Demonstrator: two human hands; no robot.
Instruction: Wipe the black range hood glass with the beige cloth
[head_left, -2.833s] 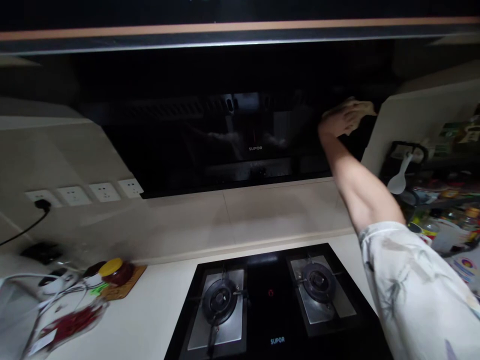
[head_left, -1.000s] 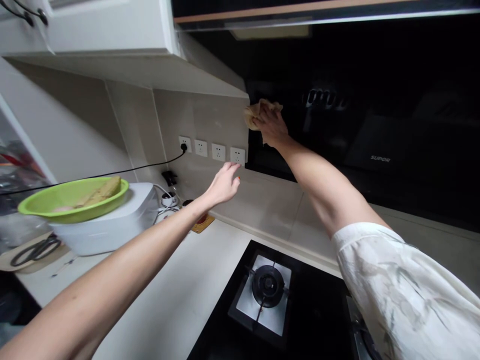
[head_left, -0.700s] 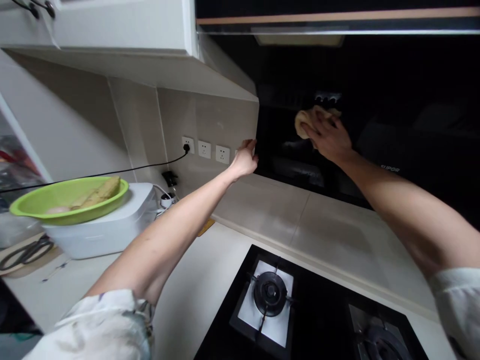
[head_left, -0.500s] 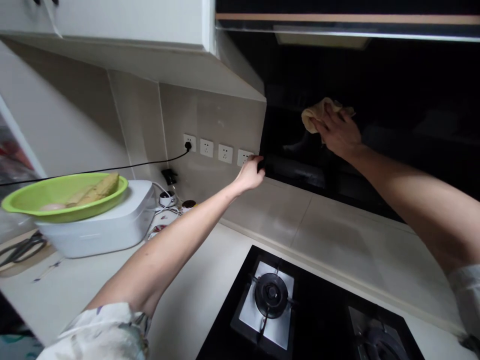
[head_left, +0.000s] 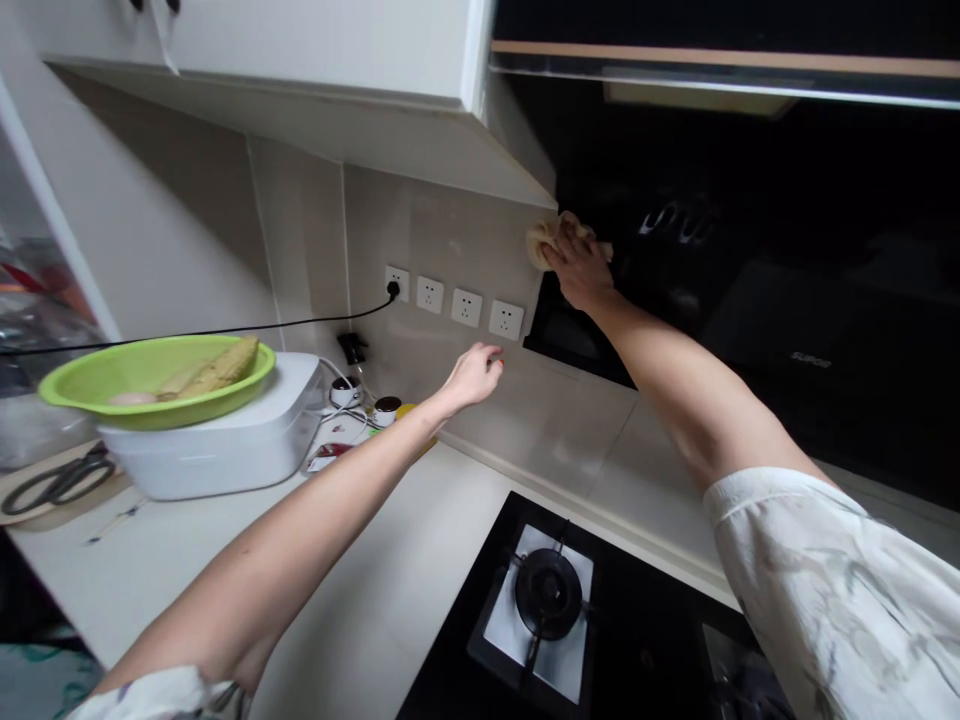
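Nearest, my left hand [head_left: 471, 374]: fingers loose, holding nothing, over the counter near the sockets [head_left: 465, 306].
My right hand [head_left: 577, 268]: fingers bunched on the cloth [head_left: 541, 241].
Cloth: pressed to the black hood panel [head_left: 750, 260], at its left edge.
Handling: soft, light, crumples; I judge a wadded grip best.

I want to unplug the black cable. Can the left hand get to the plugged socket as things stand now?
Probably yes. The left hand hovers open just below the row of sockets, and nothing stands between it and the black plug, further to its left.
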